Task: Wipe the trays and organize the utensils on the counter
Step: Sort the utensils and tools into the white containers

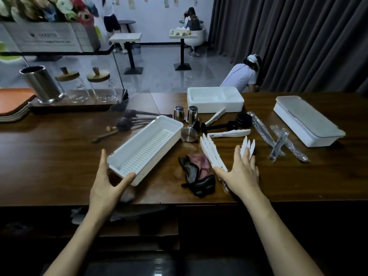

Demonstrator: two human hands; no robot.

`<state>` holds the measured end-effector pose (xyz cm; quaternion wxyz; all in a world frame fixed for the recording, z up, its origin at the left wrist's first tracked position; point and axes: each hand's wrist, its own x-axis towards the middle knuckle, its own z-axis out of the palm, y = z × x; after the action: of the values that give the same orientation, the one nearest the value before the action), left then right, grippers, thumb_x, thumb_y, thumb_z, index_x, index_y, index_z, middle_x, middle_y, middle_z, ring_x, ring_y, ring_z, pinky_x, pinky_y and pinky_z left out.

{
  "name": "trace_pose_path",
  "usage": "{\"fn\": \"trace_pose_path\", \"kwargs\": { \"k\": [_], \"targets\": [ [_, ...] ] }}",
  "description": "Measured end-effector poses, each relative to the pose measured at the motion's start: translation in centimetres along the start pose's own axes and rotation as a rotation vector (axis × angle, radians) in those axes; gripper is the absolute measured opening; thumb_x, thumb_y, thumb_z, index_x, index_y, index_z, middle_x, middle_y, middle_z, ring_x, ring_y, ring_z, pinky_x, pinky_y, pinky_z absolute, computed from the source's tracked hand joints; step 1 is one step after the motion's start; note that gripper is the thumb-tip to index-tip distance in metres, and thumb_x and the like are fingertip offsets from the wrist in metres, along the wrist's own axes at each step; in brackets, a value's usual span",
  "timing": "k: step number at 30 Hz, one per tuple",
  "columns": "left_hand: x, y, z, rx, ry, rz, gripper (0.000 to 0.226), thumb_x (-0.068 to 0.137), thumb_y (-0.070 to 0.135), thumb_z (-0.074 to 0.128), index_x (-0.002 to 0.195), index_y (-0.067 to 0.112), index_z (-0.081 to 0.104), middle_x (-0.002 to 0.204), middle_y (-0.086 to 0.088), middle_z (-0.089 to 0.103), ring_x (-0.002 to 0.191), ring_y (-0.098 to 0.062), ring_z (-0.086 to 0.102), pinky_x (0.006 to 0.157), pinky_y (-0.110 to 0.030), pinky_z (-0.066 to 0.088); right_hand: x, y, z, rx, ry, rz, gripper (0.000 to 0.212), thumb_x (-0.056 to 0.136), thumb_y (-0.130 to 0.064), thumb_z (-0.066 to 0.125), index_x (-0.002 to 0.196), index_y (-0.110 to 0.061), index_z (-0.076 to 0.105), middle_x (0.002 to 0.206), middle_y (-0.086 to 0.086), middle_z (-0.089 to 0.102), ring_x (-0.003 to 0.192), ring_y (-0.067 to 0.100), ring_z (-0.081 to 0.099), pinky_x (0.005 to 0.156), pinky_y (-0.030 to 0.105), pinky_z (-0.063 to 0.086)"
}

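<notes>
The left hand (107, 184), fingers spread open, brackets the near end of the empty slotted tray (147, 144) at centre frame. The right hand (241, 172) lies flat, open, on white plastic utensils (211, 153) beside a crumpled cloth (197, 176). The sign (43, 36) at upper left reads "GARDEN".

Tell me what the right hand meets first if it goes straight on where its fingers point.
The right hand would meet the fanned white plastic cutlery at its fingertips; it may already touch, depth is unclear.
</notes>
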<state>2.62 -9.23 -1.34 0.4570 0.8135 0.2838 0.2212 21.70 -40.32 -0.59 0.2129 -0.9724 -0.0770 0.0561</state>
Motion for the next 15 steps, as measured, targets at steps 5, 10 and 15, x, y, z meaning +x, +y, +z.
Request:
{"fn": "trace_pose_path", "kwargs": {
  "k": [5, 10, 15],
  "targets": [
    [-0.1, 0.2, -0.1, 0.003, -0.004, -0.025, 0.114, 0.059, 0.082, 0.067, 0.152, 0.064, 0.004, 0.16, 0.008, 0.041, 0.143, -0.018, 0.043, 0.114, -0.049, 0.038, 1.7, -0.1, -0.4, 0.044, -0.01, -0.053, 0.11, 0.084, -0.071, 0.058, 0.159, -0.023, -0.006, 0.167, 0.008, -0.014, 0.153, 0.032, -0.006, 0.122, 0.05, 0.014],
    [-0.2, 0.2, 0.0, 0.013, 0.004, -0.014, 0.113, 0.059, 0.082, 0.065, 0.154, 0.061, 0.007, 0.16, 0.011, 0.039, 0.142, -0.017, 0.044, 0.111, -0.047, 0.038, 1.4, 0.9, -0.5, 0.134, 0.03, -0.019, 0.106, 0.085, -0.068, 0.061, 0.16, -0.023, 0.002, 0.167, 0.008, -0.009, 0.153, 0.032, 0.008, 0.117, 0.049, 0.026],
    [-0.4, 0.2, -0.1, 0.017, 0.005, -0.01, 0.111, 0.059, 0.085, 0.062, 0.153, 0.063, 0.007, 0.158, 0.01, 0.043, 0.142, -0.017, 0.044, 0.11, -0.048, 0.037, 0.7, 0.7, -0.9, 0.14, 0.085, 0.016, 0.089, 0.092, -0.053, 0.062, 0.159, -0.024, 0.012, 0.167, 0.01, 0.001, 0.147, 0.037, 0.027, 0.114, 0.048, 0.031]
  ]
}}
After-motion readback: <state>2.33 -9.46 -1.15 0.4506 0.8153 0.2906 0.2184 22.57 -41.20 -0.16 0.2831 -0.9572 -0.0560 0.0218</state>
